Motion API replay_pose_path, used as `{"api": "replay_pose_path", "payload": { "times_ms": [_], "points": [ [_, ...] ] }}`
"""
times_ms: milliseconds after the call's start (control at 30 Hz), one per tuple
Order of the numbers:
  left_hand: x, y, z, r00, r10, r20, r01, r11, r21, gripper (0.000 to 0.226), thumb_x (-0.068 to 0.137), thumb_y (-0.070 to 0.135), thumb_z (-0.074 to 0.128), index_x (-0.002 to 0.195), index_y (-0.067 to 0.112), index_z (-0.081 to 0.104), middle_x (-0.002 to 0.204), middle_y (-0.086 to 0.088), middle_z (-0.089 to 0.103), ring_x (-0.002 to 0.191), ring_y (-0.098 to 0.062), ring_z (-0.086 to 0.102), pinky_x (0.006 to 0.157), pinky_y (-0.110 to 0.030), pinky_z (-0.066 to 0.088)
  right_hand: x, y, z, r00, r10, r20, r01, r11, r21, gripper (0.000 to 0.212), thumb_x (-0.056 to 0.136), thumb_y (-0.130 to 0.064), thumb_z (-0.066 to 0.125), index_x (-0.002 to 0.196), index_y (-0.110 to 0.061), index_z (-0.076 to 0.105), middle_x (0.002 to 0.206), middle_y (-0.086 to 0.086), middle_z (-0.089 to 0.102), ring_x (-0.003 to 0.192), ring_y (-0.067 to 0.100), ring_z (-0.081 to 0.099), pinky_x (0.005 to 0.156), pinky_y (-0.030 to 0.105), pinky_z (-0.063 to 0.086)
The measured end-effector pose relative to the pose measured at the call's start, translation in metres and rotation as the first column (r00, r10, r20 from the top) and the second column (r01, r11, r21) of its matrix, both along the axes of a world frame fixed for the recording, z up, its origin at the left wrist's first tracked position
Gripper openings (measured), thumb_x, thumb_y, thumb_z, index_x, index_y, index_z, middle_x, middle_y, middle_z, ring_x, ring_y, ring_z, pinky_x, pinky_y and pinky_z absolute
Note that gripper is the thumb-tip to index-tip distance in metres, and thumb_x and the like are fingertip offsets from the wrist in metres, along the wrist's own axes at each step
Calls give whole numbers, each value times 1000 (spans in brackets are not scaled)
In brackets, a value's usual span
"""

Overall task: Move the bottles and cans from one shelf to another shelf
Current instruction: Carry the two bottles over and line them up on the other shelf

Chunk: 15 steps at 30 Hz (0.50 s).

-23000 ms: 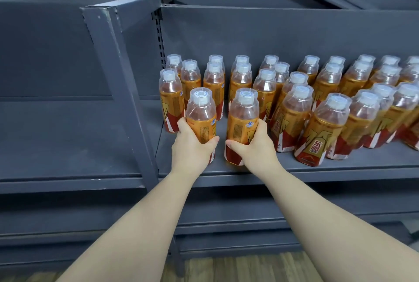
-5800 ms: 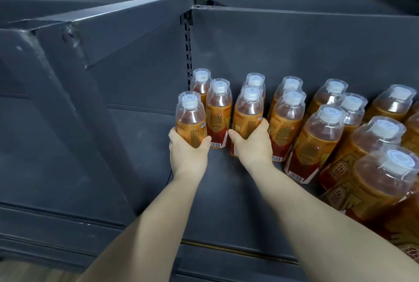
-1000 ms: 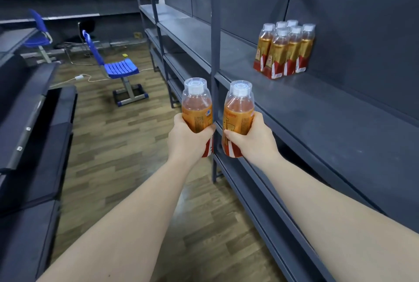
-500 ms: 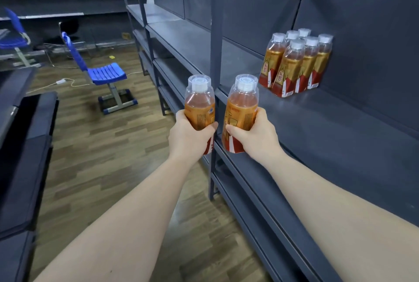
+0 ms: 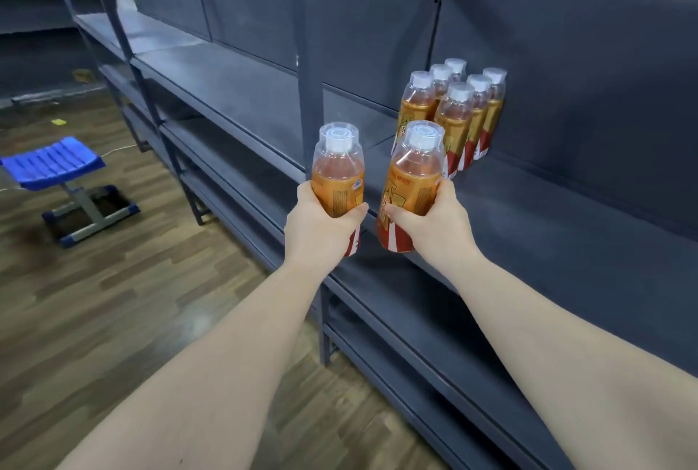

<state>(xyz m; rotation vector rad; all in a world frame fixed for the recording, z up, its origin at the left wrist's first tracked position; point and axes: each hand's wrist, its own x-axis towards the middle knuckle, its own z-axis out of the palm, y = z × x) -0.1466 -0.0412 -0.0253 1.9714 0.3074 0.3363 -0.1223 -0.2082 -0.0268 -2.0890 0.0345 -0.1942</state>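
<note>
Each hand carries one orange tea bottle toward the grey shelf (image 5: 547, 228) on the right. The left hand (image 5: 321, 228) is wrapped around the lower half of the left bottle (image 5: 338, 171), fingers closed on the label; the right hand (image 5: 434, 224) grasps the right bottle (image 5: 413, 182) the same way, thumb across the front. Both bottles are upright, in the air, just in front of the shelf edge and beside the upright post (image 5: 308, 65). Six matching bottles already stand as a tight cluster (image 5: 457, 110) further back on that shelf, close to the back panel (image 5: 566, 65).

The step in hand seems to be the placement, and doing it well probably means bringing both bottles past the post, the left one especially, since it sits nearest that post. Keeping them vertical and lowering them flat onto the shelf just in front of the cluster would extend the rows neatly. The low grip leaves the tops free, so the main risk is nudging a standing bottle with a knuckle; these tall, narrow bottles would likely tip easily. Setting each base down fully before loosening the fingers should avoid a wobble.
</note>
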Motion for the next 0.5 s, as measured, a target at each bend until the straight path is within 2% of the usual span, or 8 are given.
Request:
{"api": "replay_pose_path", "payload": {
  "times_ms": [133,400,500],
  "points": [
    [38,-10,6,998,-56,-2,56,998,-6,63,82,47,77,131,25,42,114,8,58,102,-15,59,90,-33,52,29,-12,0,997,-80,-4,80,997,-10,72,84,-45,77,139,-26,36,131,-4,57,118,21,58,99,43,53],
    [110,-37,14,992,-124,-37,126,990,56,65,84,48,75,135,26,40,114,11,52,101,-12,54,95,-38,51,92,-38,-1,989,-149,-24,148,989,-29,75,83,-46,76,142,-26,34,136,-3,56,124,23,56,101,46,51],
    [133,-42,16,990,-135,-45,139,987,79,62,83,49,76,129,25,42,113,9,56,101,-15,57,94,-39,54,106,-47,-2,987,-156,-39,155,987,-37,76,81,-49,76,141,-29,34,135,-4,56,122,23,58,100,46,52]
  ]
}}
